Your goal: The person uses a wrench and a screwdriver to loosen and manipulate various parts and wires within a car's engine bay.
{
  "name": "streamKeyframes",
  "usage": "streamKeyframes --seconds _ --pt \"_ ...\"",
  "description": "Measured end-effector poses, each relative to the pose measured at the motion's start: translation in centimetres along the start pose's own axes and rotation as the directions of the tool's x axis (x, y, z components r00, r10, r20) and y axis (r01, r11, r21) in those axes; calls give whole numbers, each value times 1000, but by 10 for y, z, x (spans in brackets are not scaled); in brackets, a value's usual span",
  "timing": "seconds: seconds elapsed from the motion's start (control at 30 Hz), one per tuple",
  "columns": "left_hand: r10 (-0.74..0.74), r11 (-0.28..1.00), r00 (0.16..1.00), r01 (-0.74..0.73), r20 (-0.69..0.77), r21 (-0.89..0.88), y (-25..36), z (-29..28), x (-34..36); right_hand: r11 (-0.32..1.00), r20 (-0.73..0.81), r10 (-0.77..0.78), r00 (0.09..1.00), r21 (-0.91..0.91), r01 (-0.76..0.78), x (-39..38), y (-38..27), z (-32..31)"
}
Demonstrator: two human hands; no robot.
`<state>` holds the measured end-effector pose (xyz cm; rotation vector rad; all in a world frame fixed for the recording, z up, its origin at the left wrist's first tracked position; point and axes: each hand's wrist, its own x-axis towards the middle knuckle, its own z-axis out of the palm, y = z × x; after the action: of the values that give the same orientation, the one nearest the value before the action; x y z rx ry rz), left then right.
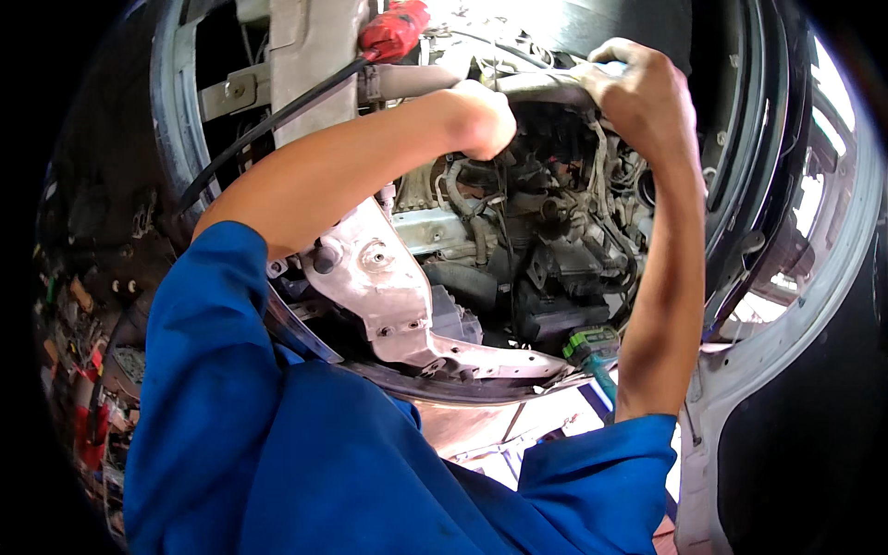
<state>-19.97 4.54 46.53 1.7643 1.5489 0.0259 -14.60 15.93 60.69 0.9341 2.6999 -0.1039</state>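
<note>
Both my hands are up in the engine bay. My right hand (647,97) has its fingers curled tight round a grey pipe (546,85) that runs across the top of the engine, thumb side toward me. My left hand (481,120) is closed into a fist at the pipe's other end, just left of my right fingers; can't tell exactly what the left fingers grip, they're turned away from me. Below both sets of fingers sits the engine (546,231) with dark hoses and wiring. Under my left forearm is a pale cast metal bracket (384,277). Up and left of my left fingers is a red connector (396,28) on a black cable (268,125). Well below my right fingers is a green plug (588,344). Blue sleeves (277,416) fill the bottom.
</note>
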Motion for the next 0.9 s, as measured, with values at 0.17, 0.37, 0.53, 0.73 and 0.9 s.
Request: streamKeyframes --seconds 0.17,0.37,0.53,0.73,0.9 --pt "-70 996 989 77 128 -49 7 4 4 991 164 -104 981 104 87 18 10 4" --pt "17 990 994 -31 -104 -138 -5 6 2 977 213 -105 971 206 60 -4 38 55" --pt "-65 987 974 30 -218 -161 -6 5 17 966 145 77 987 232 -109 -38 20 57" --pt "-59 997 997 56 -54 -51 3 9 10 986 -52 104 993 138 -96 -56 7 63" --pt "142 956 982 -104 -124 273 -12 23 23 974 -146 128 981 206 -96 -63 5 45"
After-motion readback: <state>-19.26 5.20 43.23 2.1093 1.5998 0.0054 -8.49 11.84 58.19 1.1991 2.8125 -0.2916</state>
